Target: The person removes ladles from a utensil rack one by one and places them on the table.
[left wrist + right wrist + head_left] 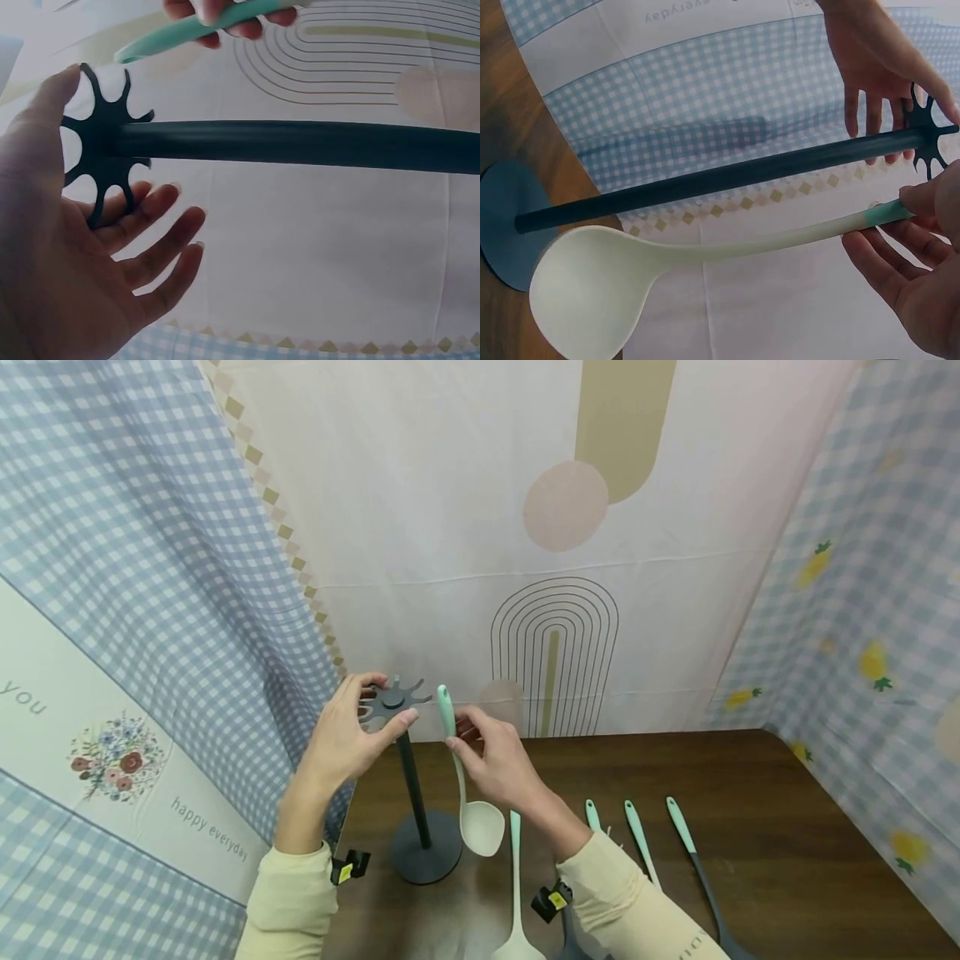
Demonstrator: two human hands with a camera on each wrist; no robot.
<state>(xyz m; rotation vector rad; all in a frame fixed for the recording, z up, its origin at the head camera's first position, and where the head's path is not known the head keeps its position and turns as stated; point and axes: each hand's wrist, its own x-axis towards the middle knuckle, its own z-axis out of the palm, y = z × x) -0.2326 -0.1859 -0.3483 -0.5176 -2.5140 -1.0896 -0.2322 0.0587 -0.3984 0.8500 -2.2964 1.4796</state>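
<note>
A dark utensil stand [413, 789] rises from a round base, with a ring of hooked prongs at its top. My left hand [339, 745] grips that pronged top, thumb on one side and fingers round the other; in the left wrist view the thumb [56, 94] lies against a prong tip. My right hand [498, 760] pinches the mint-green handle of a cream ladle [592, 292] between thumb and fingers. The ladle hangs upright just right of the pole, bowl down, its handle end beside the prongs and apart from them.
On the brown wooden table [810, 827] lie several more utensils with mint handles, among them a cream one [516, 877] and a dark one [705, 877]. My right forearm covers part of them. Patterned cloth [420, 527] hangs behind and at both sides.
</note>
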